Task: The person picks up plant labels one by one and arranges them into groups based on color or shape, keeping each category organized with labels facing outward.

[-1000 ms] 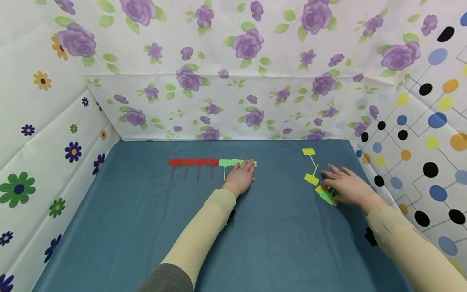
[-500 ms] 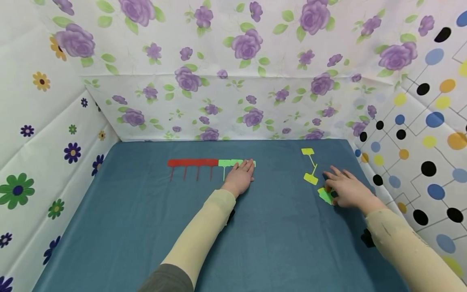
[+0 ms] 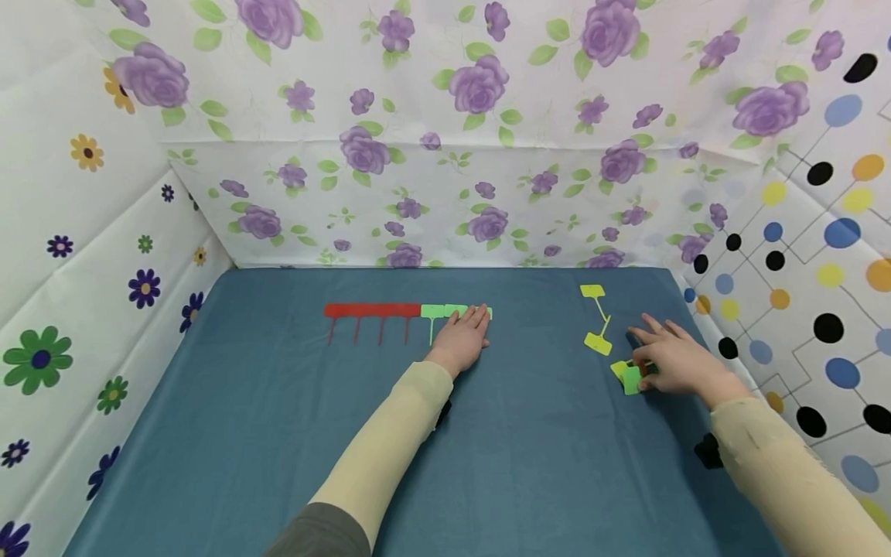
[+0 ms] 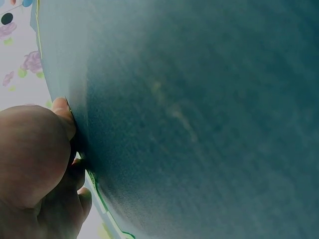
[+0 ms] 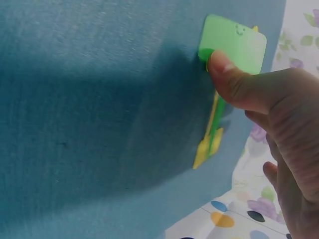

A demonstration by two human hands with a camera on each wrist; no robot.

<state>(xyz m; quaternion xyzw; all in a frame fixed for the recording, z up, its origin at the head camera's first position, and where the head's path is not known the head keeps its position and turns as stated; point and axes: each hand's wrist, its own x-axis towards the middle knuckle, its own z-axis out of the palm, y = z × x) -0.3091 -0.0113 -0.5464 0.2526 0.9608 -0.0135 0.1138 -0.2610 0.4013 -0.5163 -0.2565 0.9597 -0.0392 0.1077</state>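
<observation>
In the head view, my left hand (image 3: 459,339) lies with straight fingers over the right end of a row of green T-shaped plant labels (image 3: 432,311). Red plant labels (image 3: 372,309) continue that row leftward, stems toward me. On the right, my right hand (image 3: 678,363) pinches a green plant label (image 3: 631,381) between thumb and fingers; the right wrist view shows the thumb on its flat head (image 5: 234,42). Beneath it lies a yellow label (image 5: 202,152), partly covered. A bit of red shows by the fingertips. The left wrist view shows mostly cloth and part of the left hand (image 4: 30,159).
Two yellow plant labels (image 3: 597,343) lie with stems meeting, beyond the right hand. A blue cloth (image 3: 543,464) covers the table. Patterned sheets wall it in: flowered ones at the back (image 3: 445,201) and left, a dotted one (image 3: 800,309) at right.
The right hand has shifted slightly right and turned the green label, so its head now faces nearer me and yellow shows beside it. The left hand stays on the row.
</observation>
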